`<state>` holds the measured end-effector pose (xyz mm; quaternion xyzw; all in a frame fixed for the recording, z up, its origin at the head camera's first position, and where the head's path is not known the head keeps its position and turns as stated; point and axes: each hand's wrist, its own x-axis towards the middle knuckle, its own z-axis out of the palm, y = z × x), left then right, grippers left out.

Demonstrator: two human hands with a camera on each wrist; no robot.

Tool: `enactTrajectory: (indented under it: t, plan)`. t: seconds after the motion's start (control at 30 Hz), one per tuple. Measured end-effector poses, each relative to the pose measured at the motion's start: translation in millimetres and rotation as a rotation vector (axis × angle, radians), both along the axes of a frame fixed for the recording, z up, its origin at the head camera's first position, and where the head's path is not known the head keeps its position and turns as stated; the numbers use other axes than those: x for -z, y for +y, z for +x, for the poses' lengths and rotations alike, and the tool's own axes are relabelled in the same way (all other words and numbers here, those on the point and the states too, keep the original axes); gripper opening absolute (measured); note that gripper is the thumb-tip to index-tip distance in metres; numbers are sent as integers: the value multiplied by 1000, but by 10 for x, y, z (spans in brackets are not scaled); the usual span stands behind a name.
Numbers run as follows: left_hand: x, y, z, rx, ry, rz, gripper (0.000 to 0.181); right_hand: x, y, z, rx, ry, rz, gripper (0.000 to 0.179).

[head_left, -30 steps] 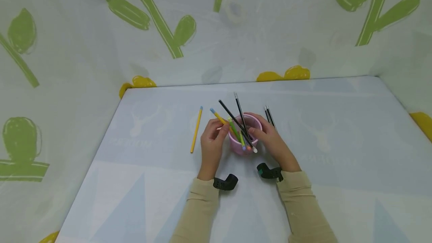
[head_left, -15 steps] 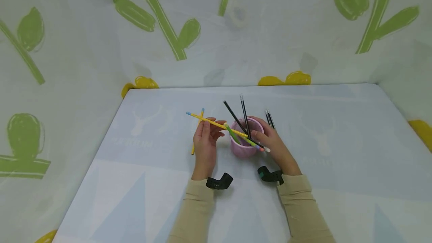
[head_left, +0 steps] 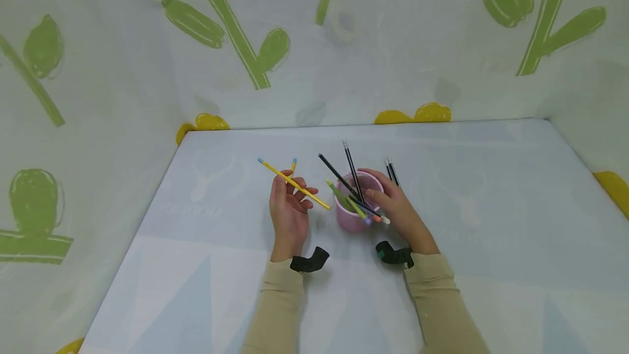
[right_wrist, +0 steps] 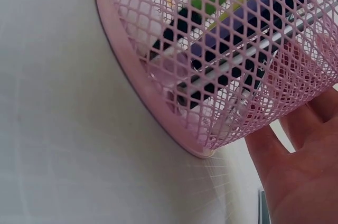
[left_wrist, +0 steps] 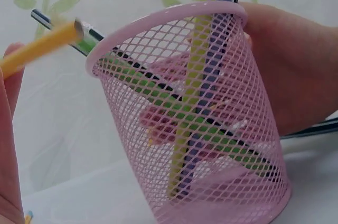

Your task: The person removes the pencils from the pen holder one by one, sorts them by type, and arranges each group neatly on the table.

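One cup (head_left: pixel 351 223) in curled R fingers (head_left: pixel 379 197), slim gap betw. rim (left_wrist: pixel 161 16) & yel. pencil (head_left: pixel 309 194) L fingers (head_left: pixel 279 188) pinch.

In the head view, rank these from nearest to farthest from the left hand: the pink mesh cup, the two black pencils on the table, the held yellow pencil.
1. Yellow pencil: in the left hand.
2. Pink mesh cup: to its right.
3. Two black pencils: farther right, beyond the cup.
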<state>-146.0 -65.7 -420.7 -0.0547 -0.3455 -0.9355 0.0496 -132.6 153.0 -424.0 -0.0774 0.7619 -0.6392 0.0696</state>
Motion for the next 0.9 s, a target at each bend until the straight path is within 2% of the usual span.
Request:
enactTrajectory:
  t: [0.1,0.2,0.37,0.47,0.57,0.73,0.83,0.9]
  plan:
    - [-27,-24,-16,-34,-2,-38,27,-34,0,-17,-13,4,-11,40]
    - [-35,-28,-25,-55,-8,-119,33,-45,20,-14,-15,-3,-20,40]
    - [-32,-52,-13,-105,-21,-361,39,-18,69,18,-2,-16,-14,42]
    - [-59,-124,13,-178,-39,-529,35,10,67,15,-15,-21,-14,42]
    - [-131,-210,44,-255,-37,-644,29,21,47,5,-24,-25,-26,41]
    - [-281,-277,88,-386,-2,-764,31,-4,31,4,-22,-20,-34,40]
    - [-319,-301,106,-462,-21,-851,33,-16,36,10,-17,-24,-34,40]
    - [-324,-329,111,-489,-45,-906,34,-18,39,18,-8,-29,-39,40]
